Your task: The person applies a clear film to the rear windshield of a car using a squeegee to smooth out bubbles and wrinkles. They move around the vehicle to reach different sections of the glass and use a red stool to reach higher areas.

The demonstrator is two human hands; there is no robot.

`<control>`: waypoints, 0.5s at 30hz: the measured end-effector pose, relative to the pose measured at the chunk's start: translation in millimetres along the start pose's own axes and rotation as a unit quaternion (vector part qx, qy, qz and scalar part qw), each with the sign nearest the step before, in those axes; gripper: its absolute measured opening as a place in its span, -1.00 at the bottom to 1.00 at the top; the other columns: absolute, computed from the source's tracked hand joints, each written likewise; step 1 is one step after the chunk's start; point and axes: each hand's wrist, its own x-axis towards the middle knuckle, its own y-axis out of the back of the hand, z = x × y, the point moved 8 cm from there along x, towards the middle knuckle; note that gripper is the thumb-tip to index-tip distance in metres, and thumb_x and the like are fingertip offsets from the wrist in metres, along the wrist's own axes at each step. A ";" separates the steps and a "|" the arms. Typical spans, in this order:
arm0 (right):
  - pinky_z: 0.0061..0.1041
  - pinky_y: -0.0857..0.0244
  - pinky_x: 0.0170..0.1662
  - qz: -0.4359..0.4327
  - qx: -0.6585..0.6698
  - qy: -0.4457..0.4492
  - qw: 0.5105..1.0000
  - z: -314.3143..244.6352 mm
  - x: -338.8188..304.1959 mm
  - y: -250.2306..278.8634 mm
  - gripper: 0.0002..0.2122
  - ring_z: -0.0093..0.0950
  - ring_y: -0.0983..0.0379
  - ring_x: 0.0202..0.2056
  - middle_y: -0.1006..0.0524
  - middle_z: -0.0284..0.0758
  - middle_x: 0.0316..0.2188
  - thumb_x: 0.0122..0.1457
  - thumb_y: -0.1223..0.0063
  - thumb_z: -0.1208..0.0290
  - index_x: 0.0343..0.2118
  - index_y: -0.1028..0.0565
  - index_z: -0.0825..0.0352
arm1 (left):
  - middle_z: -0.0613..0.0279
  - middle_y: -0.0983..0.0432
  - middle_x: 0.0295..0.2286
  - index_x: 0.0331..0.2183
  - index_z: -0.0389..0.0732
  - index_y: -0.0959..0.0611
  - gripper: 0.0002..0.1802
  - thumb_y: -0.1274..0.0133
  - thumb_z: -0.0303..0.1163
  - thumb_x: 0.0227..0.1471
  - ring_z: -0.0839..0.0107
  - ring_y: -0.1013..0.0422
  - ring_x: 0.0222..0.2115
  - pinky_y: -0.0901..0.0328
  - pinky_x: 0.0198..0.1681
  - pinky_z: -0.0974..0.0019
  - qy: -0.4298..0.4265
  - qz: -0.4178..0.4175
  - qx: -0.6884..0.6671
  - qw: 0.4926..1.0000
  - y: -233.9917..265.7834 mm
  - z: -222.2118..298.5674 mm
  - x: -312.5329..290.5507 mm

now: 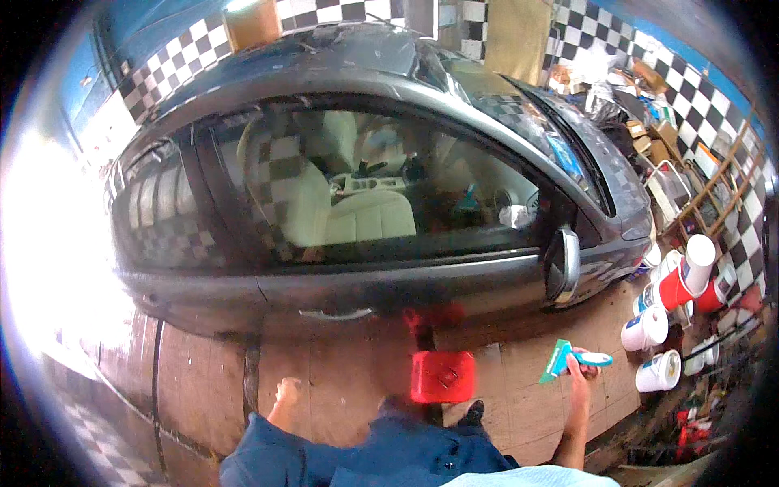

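My right hand (581, 367) is closed around a small squeegee (560, 360) with a green-edged teal head and a teal and white handle. It is held over the floor, below the side mirror (563, 266) and apart from the car. My left hand (286, 392) hangs low on the left, near the car door but apart from it. Nothing shows in it, and its fingers look loosely apart, though they are small in view. The dark grey car (422, 284) stands side-on before me, its door closed and its side window (381, 195) raised.
A red square-topped plastic object (442, 377) stands at my feet. White buckets (658, 371) and a red bucket (673, 290) line the right side. Behind them are a ladder-like wooden frame (722, 183) and a heap of boxes and bags (621, 101). Brown tiles (324, 365) cover the floor.
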 end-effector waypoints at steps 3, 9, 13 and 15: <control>-0.77 -0.11 -0.38 -0.056 -0.053 0.079 0.994 -7.7 47.1 7.8 -0.89 -0.75 -0.28 -0.43 -0.40 -0.51 -0.48 0.00 -0.15 0.45 -0.43 -0.44 0.28 | 0.15 -0.45 -0.63 -0.52 -0.21 -0.59 -0.62 0.02 -0.06 -0.06 0.33 -0.37 -0.56 -0.21 -0.51 0.24 0.081 -0.002 -0.187 0.979 -33.4 40.7 -16.0; -0.62 -0.21 -0.37 -0.076 0.141 0.087 0.983 -24.6 139.0 -1.5 -0.90 -0.62 -0.32 -0.46 -0.40 -0.42 -0.48 0.04 -0.07 0.45 -0.43 -0.40 0.33 | 0.39 -0.44 -0.47 -0.24 -0.18 -0.53 -0.63 -0.14 -0.20 -0.09 0.55 -0.33 -0.48 -0.29 -0.40 0.40 0.051 -0.038 -0.494 0.867 -14.9 164.3 -89.9; -0.61 -0.22 -0.37 -0.222 0.117 0.061 0.966 -40.6 173.7 -38.8 -0.92 -0.59 -0.34 -0.50 -0.41 -0.39 -0.56 0.06 -0.03 0.48 -0.43 -0.39 0.33 | 0.29 -0.43 -0.29 -0.16 -0.20 -0.47 -0.48 -0.15 -0.08 -0.12 0.40 -0.35 -0.33 -0.29 -0.27 0.22 0.045 0.043 -0.420 0.905 1.7 186.9 -127.0; -0.65 -0.20 -0.47 -0.250 0.144 0.024 0.957 -40.1 174.1 -58.1 -0.93 -0.63 -0.32 -0.53 -0.40 -0.41 -0.57 0.06 -0.04 0.49 -0.44 -0.40 0.33 | 0.26 -0.41 -0.23 -0.13 -0.19 -0.44 -0.42 -0.15 -0.04 -0.14 0.36 -0.33 -0.27 -0.28 -0.24 0.17 0.124 0.049 -0.403 0.905 -22.8 149.7 -131.0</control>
